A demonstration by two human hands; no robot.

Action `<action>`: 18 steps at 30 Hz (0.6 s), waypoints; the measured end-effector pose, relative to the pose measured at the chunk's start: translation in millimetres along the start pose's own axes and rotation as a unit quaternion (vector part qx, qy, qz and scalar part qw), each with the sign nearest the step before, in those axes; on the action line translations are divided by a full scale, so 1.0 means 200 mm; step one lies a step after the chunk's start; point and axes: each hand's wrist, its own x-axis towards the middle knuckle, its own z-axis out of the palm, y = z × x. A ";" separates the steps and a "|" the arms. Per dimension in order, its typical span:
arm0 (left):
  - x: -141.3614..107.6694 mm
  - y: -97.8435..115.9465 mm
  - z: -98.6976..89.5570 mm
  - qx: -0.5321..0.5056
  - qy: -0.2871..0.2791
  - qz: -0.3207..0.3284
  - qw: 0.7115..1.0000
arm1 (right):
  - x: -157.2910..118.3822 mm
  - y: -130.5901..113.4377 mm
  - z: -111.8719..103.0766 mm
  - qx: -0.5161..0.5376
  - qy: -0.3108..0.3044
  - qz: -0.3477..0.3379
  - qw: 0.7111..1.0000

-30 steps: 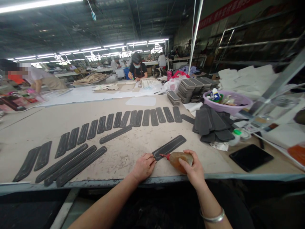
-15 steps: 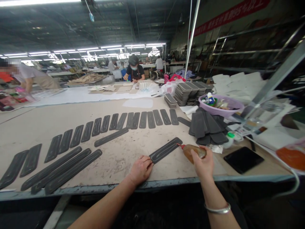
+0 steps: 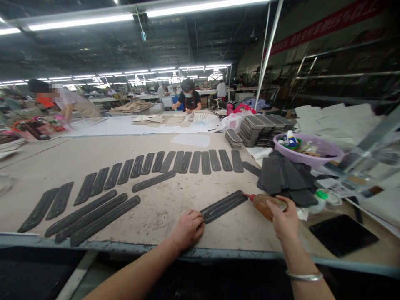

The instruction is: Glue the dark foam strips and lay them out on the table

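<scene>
Gripping the amber bottle (image 3: 265, 206) in our right hand (image 3: 285, 214), we hold its red nozzle at the dark strip's (image 3: 224, 206) far end; our left hand (image 3: 189, 228), fingers bent together, touches its near end on the table (image 3: 156, 212).

Strip (image 3: 223, 206) left of bottle (image 3: 265, 206); basin (image 3: 325, 157) behind.

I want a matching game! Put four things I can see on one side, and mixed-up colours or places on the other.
1. Squeeze bottle
2. Left hand
3. Plastic basin
4. Bangle

A. Light purple
B. Silver
C. At the near end of a dark strip
D. In the right hand

Right pairs: 1-D, 2-C, 3-A, 4-B
</scene>
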 end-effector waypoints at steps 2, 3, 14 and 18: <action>0.00 0.00 0.01 0.007 0.001 0.000 1.000 | 0.00 0.01 0.00 -0.030 0.000 -0.017 0.999; 0.00 0.00 0.01 0.012 0.001 0.000 1.000 | -0.01 0.01 -0.01 -0.039 0.000 -0.025 0.999; 0.00 0.00 0.03 0.032 -0.011 -0.018 0.999 | -0.09 -0.04 -0.13 -0.055 0.020 -0.013 0.998; 0.01 0.01 0.02 0.042 -0.023 -0.023 0.999 | -0.08 -0.01 -0.16 -0.078 0.019 -0.025 0.996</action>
